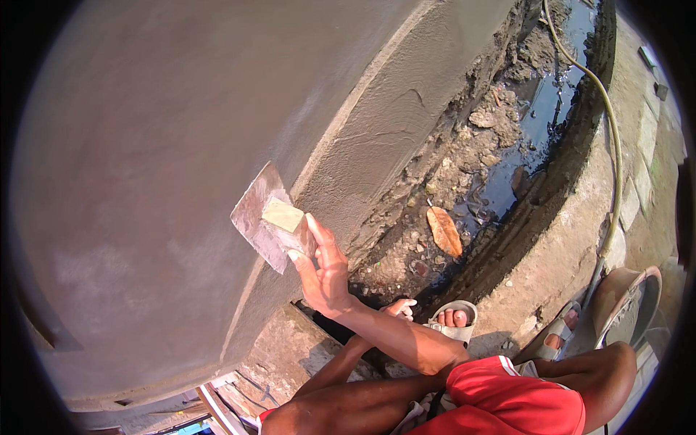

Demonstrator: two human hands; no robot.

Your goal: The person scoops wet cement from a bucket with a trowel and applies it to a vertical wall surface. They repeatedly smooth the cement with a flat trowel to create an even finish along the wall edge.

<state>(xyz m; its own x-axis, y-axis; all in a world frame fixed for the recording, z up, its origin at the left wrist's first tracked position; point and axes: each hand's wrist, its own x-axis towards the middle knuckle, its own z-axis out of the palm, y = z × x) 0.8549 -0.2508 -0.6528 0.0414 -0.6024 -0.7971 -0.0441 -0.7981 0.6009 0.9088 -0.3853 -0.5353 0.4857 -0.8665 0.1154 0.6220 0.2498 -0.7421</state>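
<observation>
My right hand (pixel 326 279) grips the pale wooden handle (pixel 283 214) of a square steel trowel (pixel 254 210), which lies against the smooth grey plastered wall (pixel 130 145) beside a raised band running along it. My left hand (pixel 399 308) is lower, partly behind my right forearm, its visible fingers loosely bent and apart with nothing seen in them. It is near my sandalled foot (pixel 453 319) and the edge of a muddy trench.
The trench (pixel 493 123) holds rubble, dark water and a brown dry leaf (pixel 444 232). A pale hose (pixel 613 167) runs along its concrete edge (pixel 558 239). A bucket of grey mortar (pixel 627 315) stands beside my other foot (pixel 558 337).
</observation>
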